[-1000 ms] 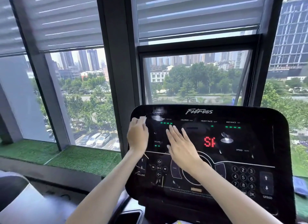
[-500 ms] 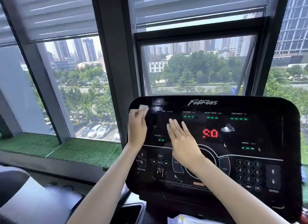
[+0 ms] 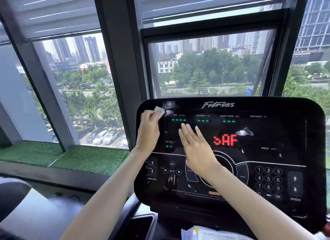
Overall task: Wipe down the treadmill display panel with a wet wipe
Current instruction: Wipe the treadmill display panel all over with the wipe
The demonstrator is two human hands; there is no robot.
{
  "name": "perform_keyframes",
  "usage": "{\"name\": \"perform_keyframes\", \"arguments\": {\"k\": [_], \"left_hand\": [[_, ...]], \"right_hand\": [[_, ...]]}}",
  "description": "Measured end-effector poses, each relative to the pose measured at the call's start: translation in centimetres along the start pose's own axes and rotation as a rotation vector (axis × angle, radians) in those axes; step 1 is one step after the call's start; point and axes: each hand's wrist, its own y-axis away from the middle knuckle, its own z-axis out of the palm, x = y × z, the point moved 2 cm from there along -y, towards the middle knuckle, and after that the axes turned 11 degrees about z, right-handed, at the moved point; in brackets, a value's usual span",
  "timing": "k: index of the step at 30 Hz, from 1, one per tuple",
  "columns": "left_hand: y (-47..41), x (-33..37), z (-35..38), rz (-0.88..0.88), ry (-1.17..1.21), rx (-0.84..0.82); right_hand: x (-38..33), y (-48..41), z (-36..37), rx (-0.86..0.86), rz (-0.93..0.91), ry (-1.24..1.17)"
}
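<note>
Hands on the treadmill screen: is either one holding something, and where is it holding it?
The left hand holds a white wet wipe by its lower edge, under the fingers. The right hand holds nothing.

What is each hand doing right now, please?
Left hand: closed on the wet wipe, pressed to the display panel.
Right hand: open, fingers flat on the panel, holding nothing.

Daylit windows (image 3: pixel 205 64), half-lowered blinds (image 3: pixel 59 13).
</note>
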Motion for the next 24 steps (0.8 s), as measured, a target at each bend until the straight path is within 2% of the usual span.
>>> {"name": "perform_keyframes", "arguments": {"k": [2, 3, 6, 7, 11, 13, 15, 18, 19, 22, 23, 24], "left_hand": [[-0.1, -0.1, -0.1, -0.212, 0.02, 0.116], [-0.1, 0.8, 0.2, -0.201, 0.028, 0.103], [0.5, 2.6, 1.0, 0.085, 0.003, -0.058], [0.4, 1.8, 0.7, 0.072, 0.001, -0.051], [0.4, -1.0, -0.7, -0.262, 0.0, 0.095], [0.2, 0.6, -0.2, -0.222, -0.019, 0.057], [-0.1, 2.4, 0.4, -0.105, 0.01, -0.014], [-0.4, 1.2, -0.1, 0.061, 0.023, -0.109], [-0.4, -0.1, -0.5, 0.041, 0.019, -0.091], [0.3, -2.9, -1.5, -0.245, 0.039, 0.063], [0.9, -2.3, -1.4, -0.233, 0.066, 0.055], [1.6, -1.2, -1.0, -0.12, 0.088, -0.013]], "right_hand": [[-0.1, -0.1, -0.1, -0.031, 0.031, -0.022], [-0.2, -0.1, -0.3, -0.036, 0.041, -0.05], [-0.2, 0.0, -0.6, -0.015, -0.011, -0.017], [-0.1, 0.1, -0.8, -0.017, -0.017, -0.018], [0.0, 0.1, -0.7, -0.017, -0.002, -0.052], [-0.1, 0.0, -0.5, -0.006, -0.005, -0.041], [0.0, -0.1, -0.5, 0.017, 0.017, -0.024], [0.1, -0.1, -0.2, -0.001, 0.029, -0.069], [0.0, -0.1, -0.4, -0.005, 0.019, -0.07], [-0.2, 0.0, -0.4, -0.017, 0.024, -0.058], [-0.2, -0.1, -0.2, -0.016, 0.034, -0.056], [-0.2, -0.1, -0.3, -0.006, 0.043, -0.057]]}}
